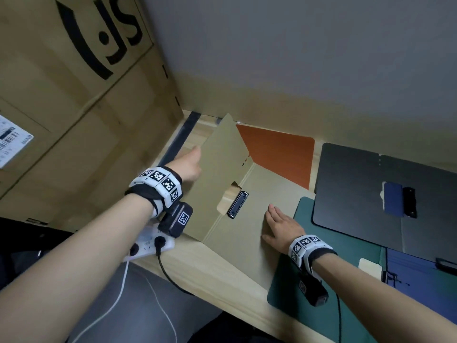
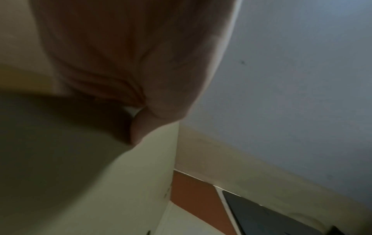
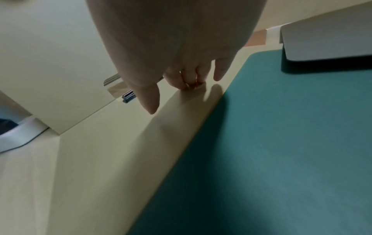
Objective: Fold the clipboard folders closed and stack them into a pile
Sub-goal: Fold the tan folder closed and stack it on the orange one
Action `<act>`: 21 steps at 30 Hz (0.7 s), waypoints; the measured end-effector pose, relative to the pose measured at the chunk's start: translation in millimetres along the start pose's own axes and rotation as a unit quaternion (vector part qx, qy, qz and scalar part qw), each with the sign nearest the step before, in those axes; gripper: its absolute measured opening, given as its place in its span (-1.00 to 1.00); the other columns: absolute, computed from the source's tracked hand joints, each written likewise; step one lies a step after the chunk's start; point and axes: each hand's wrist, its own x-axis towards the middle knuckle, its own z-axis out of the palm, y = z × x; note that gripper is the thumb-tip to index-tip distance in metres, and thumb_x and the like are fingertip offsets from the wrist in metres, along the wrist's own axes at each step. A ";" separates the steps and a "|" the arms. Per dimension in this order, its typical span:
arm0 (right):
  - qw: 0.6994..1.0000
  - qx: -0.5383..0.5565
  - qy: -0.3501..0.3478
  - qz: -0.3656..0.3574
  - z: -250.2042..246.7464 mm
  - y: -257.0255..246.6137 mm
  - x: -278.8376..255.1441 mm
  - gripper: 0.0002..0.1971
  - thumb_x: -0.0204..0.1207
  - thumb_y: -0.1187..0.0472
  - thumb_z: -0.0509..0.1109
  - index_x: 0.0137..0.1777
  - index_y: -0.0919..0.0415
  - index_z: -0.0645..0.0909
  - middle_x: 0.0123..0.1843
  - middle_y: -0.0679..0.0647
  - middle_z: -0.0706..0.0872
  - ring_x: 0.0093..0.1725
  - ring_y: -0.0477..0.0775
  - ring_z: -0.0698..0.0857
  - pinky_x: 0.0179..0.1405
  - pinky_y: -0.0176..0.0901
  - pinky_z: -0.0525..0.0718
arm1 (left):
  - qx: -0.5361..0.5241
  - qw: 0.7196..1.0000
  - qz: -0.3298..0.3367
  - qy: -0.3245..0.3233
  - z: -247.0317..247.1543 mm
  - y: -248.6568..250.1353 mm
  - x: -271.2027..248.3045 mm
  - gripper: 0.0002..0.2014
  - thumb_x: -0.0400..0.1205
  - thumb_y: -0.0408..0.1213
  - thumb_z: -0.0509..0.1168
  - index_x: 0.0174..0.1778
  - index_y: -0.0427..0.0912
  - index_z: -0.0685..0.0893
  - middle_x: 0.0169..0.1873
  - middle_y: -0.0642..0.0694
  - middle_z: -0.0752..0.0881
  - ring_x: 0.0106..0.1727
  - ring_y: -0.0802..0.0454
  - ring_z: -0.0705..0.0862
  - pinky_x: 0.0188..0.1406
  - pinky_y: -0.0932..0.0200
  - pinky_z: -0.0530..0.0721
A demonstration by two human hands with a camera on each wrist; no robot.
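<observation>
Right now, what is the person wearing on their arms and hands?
The arms are bare, with no sleeves or gloves. Each wrist has a black band ringed with white blocks printed with black square codes, on the left hand and the right hand. A small black camera hangs under each wrist, with a dark cable trailing from the right one.

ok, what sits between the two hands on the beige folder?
Head view: the folder's metal clip by the fold, between the left hand lifting the cover and the right hand flat on the beige folder.

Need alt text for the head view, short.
A person's left hand lifts one flap of a beige clipboard folder while the right hand lies flat on its other half. Orange, green and black folders lie around it.
</observation>
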 end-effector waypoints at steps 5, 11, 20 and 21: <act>0.990 0.138 -0.012 -0.010 -35.7 9.7 -5.7 -0.35 0.67 -0.17 0.11 0.66 0.17 0.21 0.73 0.11 0.20 0.69 0.18 0.25 0.66 0.11 0.27 | 0.030 0.994 0.052 -0.096 -5.0 34.2 -28.3 -0.31 0.72 -0.33 0.04 0.72 -0.07 -0.16 0.55 -0.33 0.38 0.22 -0.24 0.64 0.05 -0.01 0.65; 0.906 0.391 0.160 0.041 -83.5 25.9 -34.8 -0.47 0.69 -0.18 0.03 0.40 0.12 0.59 0.36 0.10 0.69 0.26 0.14 0.71 0.38 0.09 0.54 | -0.001 0.972 0.136 -0.192 26.4 87.5 -58.4 -0.35 0.70 0.13 0.13 0.64 -0.07 0.14 0.46 -0.21 0.49 0.25 -0.20 0.65 -0.03 -0.12 0.81; 0.873 0.430 0.172 0.154 -81.4 60.0 -46.7 -0.56 0.42 -0.28 0.24 -0.01 0.08 0.63 -0.11 0.05 0.82 -0.12 0.16 0.82 -0.13 0.09 0.71 | 0.023 0.976 0.143 -0.164 79.9 108.6 -9.5 -0.52 0.71 0.09 0.13 0.41 -0.17 0.51 0.35 -0.13 0.63 0.31 -0.12 0.61 0.21 0.05 0.56; 0.873 0.424 0.171 0.170 -75.0 63.7 -44.6 -0.58 0.38 -0.26 0.25 -0.03 0.05 0.63 -0.11 0.07 0.83 -0.09 0.21 0.81 -0.10 0.10 0.74 | 0.024 0.979 0.129 -0.155 86.8 103.6 -1.2 -0.54 0.69 0.05 0.16 0.40 -0.17 0.52 0.33 -0.13 0.63 0.30 -0.12 0.61 0.22 0.05 0.56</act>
